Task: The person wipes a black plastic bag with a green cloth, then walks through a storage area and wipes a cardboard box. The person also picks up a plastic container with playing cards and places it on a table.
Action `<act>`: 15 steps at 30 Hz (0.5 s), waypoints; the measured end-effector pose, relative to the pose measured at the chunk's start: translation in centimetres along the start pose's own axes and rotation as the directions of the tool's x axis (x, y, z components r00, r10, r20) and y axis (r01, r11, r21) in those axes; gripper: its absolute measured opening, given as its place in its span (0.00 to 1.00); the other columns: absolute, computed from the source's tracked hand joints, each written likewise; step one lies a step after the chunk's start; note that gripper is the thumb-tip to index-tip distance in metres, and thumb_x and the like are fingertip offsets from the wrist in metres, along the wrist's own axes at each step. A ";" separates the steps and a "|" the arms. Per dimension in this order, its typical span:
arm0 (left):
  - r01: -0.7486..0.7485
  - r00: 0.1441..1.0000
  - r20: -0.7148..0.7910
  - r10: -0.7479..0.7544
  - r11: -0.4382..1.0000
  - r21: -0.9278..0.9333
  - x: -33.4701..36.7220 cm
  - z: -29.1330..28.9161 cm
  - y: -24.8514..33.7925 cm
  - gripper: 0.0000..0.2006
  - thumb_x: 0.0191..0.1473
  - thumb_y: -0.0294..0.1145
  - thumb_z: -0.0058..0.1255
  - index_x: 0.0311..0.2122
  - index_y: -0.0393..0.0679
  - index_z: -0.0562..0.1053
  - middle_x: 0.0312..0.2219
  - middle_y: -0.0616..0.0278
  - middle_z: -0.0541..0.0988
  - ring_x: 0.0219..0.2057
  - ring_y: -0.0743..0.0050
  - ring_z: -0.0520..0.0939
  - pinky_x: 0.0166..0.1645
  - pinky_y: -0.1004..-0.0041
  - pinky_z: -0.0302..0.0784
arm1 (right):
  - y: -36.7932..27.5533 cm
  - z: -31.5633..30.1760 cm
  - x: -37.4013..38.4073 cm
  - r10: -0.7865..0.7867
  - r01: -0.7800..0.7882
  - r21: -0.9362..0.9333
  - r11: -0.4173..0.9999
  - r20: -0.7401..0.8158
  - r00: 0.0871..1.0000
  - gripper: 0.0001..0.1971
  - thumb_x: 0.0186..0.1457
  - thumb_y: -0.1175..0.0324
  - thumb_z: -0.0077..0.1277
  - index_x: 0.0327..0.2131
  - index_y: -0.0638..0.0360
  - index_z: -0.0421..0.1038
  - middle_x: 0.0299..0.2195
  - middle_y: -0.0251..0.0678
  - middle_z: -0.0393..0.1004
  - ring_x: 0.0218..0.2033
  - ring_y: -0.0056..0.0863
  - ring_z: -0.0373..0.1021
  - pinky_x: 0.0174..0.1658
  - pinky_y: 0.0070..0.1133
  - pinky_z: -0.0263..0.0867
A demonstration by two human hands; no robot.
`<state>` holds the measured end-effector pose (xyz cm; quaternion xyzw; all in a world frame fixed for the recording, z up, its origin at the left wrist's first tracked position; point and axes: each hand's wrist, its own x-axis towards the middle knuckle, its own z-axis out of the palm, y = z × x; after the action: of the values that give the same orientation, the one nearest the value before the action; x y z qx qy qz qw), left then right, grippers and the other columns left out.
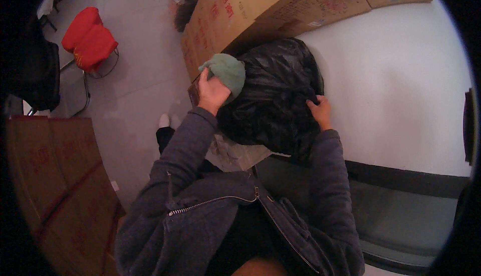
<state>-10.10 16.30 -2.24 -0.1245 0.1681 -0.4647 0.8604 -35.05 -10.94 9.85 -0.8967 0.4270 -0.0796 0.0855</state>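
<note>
A bunched green cloth (229, 71) is gripped in my left hand (213, 93), at the left side of a full black plastic bag (268, 95). The thumb lies along the cloth's near face, and the other fingers are partly hidden by it. On the bag's right side, my right hand (320, 111) pinches a fold of the black plastic between thumb and fingers. The bag bulges and its surface is creased. What it holds cannot be seen.
Tall cardboard boxes (220, 20) stand behind the bag against a white wall (391, 90). Below the bag lies crumpled clear plastic (238, 153). More cardboard boxes (55, 175) are stacked at the lower left. A chair with a red cloth (90, 40) stands on the grey floor at the upper left.
</note>
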 end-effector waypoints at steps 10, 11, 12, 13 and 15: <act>-0.088 0.994 0.090 0.066 0.960 0.266 2.1 3.5 -6.2 0.20 0.57 0.45 0.40 0.52 0.47 0.64 0.50 0.65 0.67 0.50 0.68 0.66 0.56 0.71 0.58 | -2.3 -4.9 -3.7 -0.126 -0.304 0.648 0.698 0.530 0.839 0.13 0.45 0.64 0.55 0.35 0.59 0.72 0.41 0.37 0.71 0.39 0.26 0.67 0.44 0.25 0.61; -0.008 0.998 0.057 -0.004 0.977 0.211 2.2 3.0 -6.3 0.20 0.57 0.44 0.41 0.52 0.46 0.64 0.50 0.64 0.67 0.50 0.68 0.67 0.56 0.71 0.59 | -2.8 -5.0 -4.4 -0.132 -0.444 0.718 0.536 0.590 0.796 0.14 0.47 0.59 0.55 0.34 0.59 0.72 0.41 0.38 0.71 0.39 0.26 0.67 0.44 0.25 0.61; 0.066 0.995 0.064 -0.077 0.986 0.152 2.2 2.4 -6.4 0.20 0.56 0.43 0.43 0.52 0.45 0.64 0.49 0.64 0.68 0.50 0.68 0.67 0.56 0.71 0.59 | -3.1 -5.0 -5.0 -0.170 -0.568 0.745 0.350 0.647 0.743 0.16 0.48 0.55 0.55 0.33 0.59 0.72 0.40 0.40 0.72 0.38 0.25 0.67 0.44 0.25 0.61; 0.141 0.986 0.075 -0.149 0.986 0.094 2.2 1.9 -6.6 0.20 0.56 0.43 0.44 0.51 0.45 0.64 0.49 0.64 0.68 0.50 0.68 0.67 0.56 0.71 0.59 | -3.4 -4.8 -5.3 -0.132 -0.647 0.688 0.327 0.712 0.690 0.19 0.49 0.52 0.53 0.33 0.59 0.71 0.40 0.41 0.72 0.38 0.26 0.67 0.44 0.26 0.61; 0.082 0.996 0.022 -0.088 0.973 0.218 1.8 0.8 -7.4 0.22 0.54 0.43 0.45 0.51 0.42 0.64 0.49 0.61 0.68 0.49 0.66 0.67 0.56 0.71 0.58 | -3.3 -3.7 -5.6 -0.083 -0.788 0.551 0.274 0.830 0.552 0.24 0.49 0.44 0.50 0.32 0.59 0.71 0.40 0.43 0.72 0.37 0.27 0.67 0.43 0.26 0.61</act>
<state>-14.47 10.83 0.96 -0.0443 0.0974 -0.5146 0.8507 -36.81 -4.81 13.78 -0.4962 0.4461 0.0915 0.7392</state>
